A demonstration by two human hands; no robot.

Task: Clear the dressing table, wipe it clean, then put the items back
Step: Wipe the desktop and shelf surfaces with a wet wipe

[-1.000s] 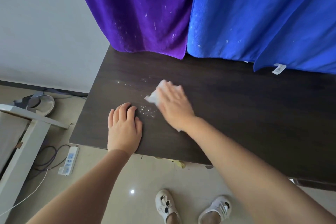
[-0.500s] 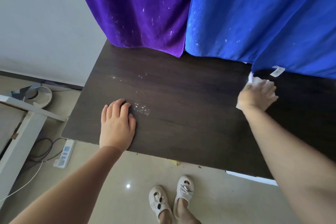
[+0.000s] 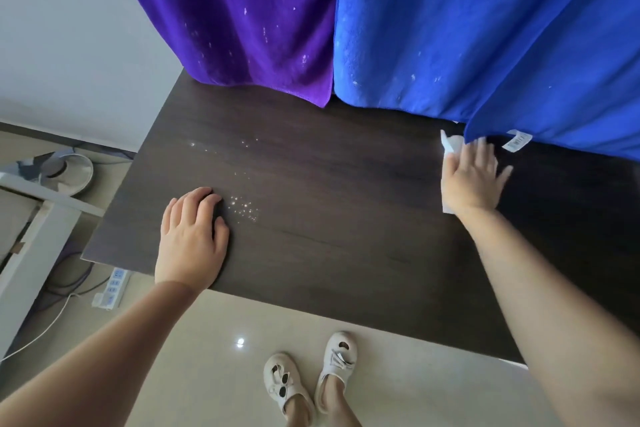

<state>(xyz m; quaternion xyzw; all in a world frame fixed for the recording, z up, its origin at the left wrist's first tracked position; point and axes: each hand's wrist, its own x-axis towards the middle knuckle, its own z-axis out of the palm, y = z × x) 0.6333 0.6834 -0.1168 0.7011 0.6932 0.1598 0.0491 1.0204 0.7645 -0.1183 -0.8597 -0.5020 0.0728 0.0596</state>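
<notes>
The right hand (image 3: 472, 180) presses a white wipe (image 3: 450, 144) flat on the dark worktop (image 3: 346, 218) at the far right, just beside the hem of the blue cloth (image 3: 485, 28); its fingers (image 3: 485, 149) lie straight and spread. The left hand (image 3: 190, 239) rests near the front left edge, fingers loosely curled, holding nothing. Risk: the wipe may snag the blue cloth and drag it. Risk: the bright specks (image 3: 244, 208) beside the left hand may go unwiped, since that hand lies just beside them.
</notes>
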